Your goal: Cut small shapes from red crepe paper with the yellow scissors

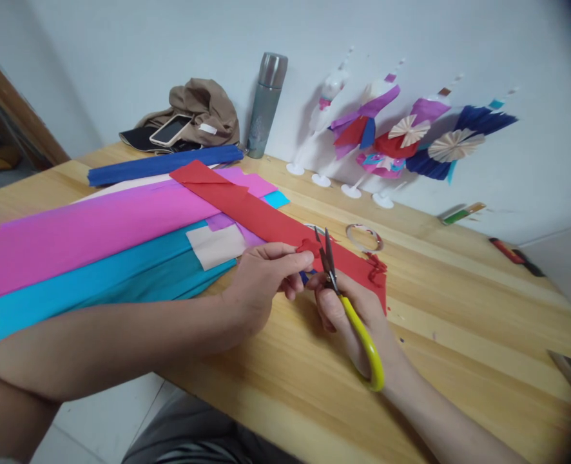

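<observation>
Between thumb and fingers, my left hand (270,274) pinches a small red paper piece (309,247) with a cut, wavy edge. My right hand (350,309) grips yellow-handled scissors (363,338), their blades slightly apart and pointing up just right of the red piece. Beneath both hands a long red paper strip (276,222) runs across the table. Red paper scraps (376,267) lie on its right end. A bit of dark blue (307,276) shows under my left fingers, its kind hidden.
Pink paper (96,222) and blue-teal paper (121,277) spread at left. A tape roll (364,238) lies behind the hands. Along the wall stand a thermos (266,106) and several paper-dressed figures on stands (383,200). A red-black utility knife (515,256) lies at right.
</observation>
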A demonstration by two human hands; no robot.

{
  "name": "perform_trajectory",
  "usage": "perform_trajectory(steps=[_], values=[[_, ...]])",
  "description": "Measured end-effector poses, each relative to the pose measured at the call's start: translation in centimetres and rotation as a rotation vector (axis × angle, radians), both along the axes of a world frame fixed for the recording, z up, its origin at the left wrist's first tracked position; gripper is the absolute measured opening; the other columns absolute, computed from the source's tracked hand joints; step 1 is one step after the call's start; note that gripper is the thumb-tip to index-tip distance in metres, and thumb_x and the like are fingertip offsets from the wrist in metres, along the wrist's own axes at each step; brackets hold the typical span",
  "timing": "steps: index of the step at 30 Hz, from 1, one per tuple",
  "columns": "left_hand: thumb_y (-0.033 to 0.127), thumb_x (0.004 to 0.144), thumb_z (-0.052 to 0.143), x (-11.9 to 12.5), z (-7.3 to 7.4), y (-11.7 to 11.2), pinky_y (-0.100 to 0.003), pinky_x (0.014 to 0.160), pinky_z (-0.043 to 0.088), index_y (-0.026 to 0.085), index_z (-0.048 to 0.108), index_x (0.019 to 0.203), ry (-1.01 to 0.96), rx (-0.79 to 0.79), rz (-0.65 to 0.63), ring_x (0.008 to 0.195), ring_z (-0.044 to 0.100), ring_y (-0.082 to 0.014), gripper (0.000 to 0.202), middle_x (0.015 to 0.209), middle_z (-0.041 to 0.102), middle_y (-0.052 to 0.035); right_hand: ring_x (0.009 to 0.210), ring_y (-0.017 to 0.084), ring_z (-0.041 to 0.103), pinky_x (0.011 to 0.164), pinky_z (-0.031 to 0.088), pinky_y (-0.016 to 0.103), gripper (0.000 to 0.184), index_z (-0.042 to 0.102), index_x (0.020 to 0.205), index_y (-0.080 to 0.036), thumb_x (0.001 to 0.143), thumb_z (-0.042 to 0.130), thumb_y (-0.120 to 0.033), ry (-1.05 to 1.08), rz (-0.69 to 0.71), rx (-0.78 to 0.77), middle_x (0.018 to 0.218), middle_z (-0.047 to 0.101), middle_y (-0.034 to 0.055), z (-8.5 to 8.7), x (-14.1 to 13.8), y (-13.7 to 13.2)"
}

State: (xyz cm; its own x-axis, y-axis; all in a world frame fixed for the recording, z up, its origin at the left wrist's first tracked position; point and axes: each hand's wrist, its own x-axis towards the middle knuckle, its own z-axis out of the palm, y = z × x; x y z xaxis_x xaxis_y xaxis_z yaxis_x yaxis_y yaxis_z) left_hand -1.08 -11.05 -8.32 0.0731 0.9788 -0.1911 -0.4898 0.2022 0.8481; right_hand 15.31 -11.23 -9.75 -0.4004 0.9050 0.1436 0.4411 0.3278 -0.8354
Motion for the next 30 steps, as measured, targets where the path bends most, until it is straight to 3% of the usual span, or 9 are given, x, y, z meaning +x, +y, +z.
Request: perform_trajectory(steps=[3,15,24,30], values=[[0.027,0.074,0.069,0.01,0.07,-0.04,-0.022,0.046,0.033,0.013,0.062,0.056,0.000,-0.005,0.004,0.043,0.044,-0.0063,0.024,0.047,0.054,0.0008,0.053,0.015,0.042,0.051,0.038,0.029,0.036,0.060,0.098,-0.020,0.097,0.048,-0.054,0.008,0.028,0.004,0.060,0.044,-0.0042,0.04,-0.18,-0.10],[0.025,0.073,0.070,0.12,-0.15,-0.01,-0.020,0.045,0.034,0.012,0.062,0.058,-0.021,-0.028,0.006,0.044,0.047,-0.0065,0.021,0.047,0.055,0.0007,0.056,0.016,0.049,0.054,0.041,0.029,0.028,0.057,0.088,-0.022,0.098,0.049,-0.048,0.029,0.024,0.059,0.056,0.043,-0.0049,0.17,-0.59,-0.13],[0.025,0.073,0.069,0.06,-0.18,0.02,-0.021,0.045,0.034,0.013,0.062,0.057,-0.009,-0.011,0.002,0.044,0.046,-0.0065,0.022,0.047,0.055,0.0008,0.048,0.013,0.040,0.052,0.040,0.028,0.022,0.060,0.090,-0.022,0.098,0.051,-0.040,0.015,0.079,0.082,0.058,0.045,-0.0057,0.82,-0.83,-0.18],[0.025,0.073,0.069,0.10,-0.22,0.01,-0.020,0.045,0.034,0.012,0.062,0.057,-0.010,-0.017,0.003,0.043,0.046,-0.0064,0.022,0.046,0.054,0.0013,0.050,0.013,0.043,0.058,0.043,0.028,0.017,0.060,0.090,-0.023,0.098,0.051,-0.034,0.030,0.075,0.098,0.056,0.044,-0.0067,0.33,-0.66,-0.08]])
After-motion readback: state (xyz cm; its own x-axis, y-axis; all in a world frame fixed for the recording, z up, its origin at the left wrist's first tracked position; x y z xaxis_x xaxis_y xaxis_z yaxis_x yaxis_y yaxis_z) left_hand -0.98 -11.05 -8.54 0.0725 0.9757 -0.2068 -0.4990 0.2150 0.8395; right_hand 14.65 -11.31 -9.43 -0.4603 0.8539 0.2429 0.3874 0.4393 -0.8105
